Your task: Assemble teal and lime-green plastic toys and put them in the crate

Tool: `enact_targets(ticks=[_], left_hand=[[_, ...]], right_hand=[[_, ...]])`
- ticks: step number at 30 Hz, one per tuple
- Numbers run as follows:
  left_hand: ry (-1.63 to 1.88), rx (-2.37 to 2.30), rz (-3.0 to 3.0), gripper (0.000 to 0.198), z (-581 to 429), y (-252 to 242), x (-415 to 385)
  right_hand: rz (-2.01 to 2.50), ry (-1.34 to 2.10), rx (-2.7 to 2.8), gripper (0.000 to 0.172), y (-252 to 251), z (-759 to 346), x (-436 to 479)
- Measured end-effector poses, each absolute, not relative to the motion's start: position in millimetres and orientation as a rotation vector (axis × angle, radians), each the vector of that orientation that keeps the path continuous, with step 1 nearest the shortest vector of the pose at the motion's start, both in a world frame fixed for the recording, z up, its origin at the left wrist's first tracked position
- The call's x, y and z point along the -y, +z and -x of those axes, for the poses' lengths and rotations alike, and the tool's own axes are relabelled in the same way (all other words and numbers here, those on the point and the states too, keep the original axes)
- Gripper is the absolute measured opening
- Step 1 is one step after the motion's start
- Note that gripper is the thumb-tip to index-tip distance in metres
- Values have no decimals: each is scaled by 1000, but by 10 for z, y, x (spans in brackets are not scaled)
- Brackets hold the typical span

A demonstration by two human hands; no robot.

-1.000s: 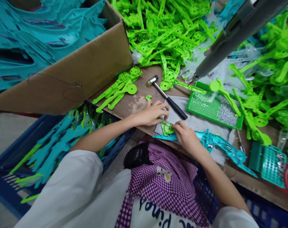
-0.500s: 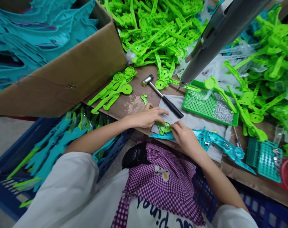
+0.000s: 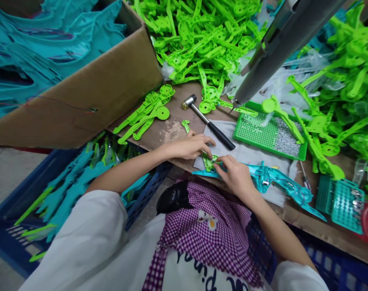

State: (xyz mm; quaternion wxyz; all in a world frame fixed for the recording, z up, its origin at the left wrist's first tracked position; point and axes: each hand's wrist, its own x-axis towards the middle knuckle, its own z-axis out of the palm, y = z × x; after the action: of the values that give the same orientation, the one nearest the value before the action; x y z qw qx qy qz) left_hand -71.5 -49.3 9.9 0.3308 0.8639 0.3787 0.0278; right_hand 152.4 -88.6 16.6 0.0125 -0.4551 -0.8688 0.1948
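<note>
A bright green plastic part [image 3: 208, 163] with a rounded end lies at the table's front edge, on a teal plastic shell [image 3: 271, 178]. My left hand [image 3: 193, 146] reaches over the green part from the left, its fingertips closed on the part's upper edge. From the right, my right hand [image 3: 235, 174] has its thumb and index finger pinched together at the part's right side. Whatever sits between those fingertips is too small to make out. A small green hooked piece [image 3: 186, 125] shows just beyond my left hand.
A black-handled hammer [image 3: 212, 127] lies beyond my hands. Right of it stands a green tray [image 3: 256, 131] with small metal pieces. A power screwdriver [image 3: 253, 76] hangs above. Green parts [image 3: 199, 36] are heaped behind; a cardboard box [image 3: 89, 89] stands left, a teal rack [image 3: 347, 204] right.
My right hand's fingertips have shifted slightly left over the green part and now cover more of its rounded end. My left hand has stayed almost in place.
</note>
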Motion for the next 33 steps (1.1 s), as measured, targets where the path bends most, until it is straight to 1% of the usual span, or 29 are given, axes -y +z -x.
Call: enact_targets(ticks=[7,11,16,20,23,27,33], left_hand=[[224,-953,-2264,37,779,38,511],[254,-943,-2297,32,812,-10,542],[339,-950,-2391,33,859,-101,603],[360,-952,-2457,36,877,-157,630],[356,-944,-2474,34,869,-170,635],[355,-938,-2484,28,841,-156,651],[346,-952,-2489,28,841,-176,672]], right_hand=[[1510,739,2560,26,47,-1499,808],[1664,838,2459,21,30,-1482,763],[1770,831,2477,17,43,-1439,742],[1758,848,2474,17,30,-1443,742],[1739,858,2446,18,-3,-1469,756],[1692,758,2459,25,4,-1499,815],[1457,475,2812,31,149,-1509,874]])
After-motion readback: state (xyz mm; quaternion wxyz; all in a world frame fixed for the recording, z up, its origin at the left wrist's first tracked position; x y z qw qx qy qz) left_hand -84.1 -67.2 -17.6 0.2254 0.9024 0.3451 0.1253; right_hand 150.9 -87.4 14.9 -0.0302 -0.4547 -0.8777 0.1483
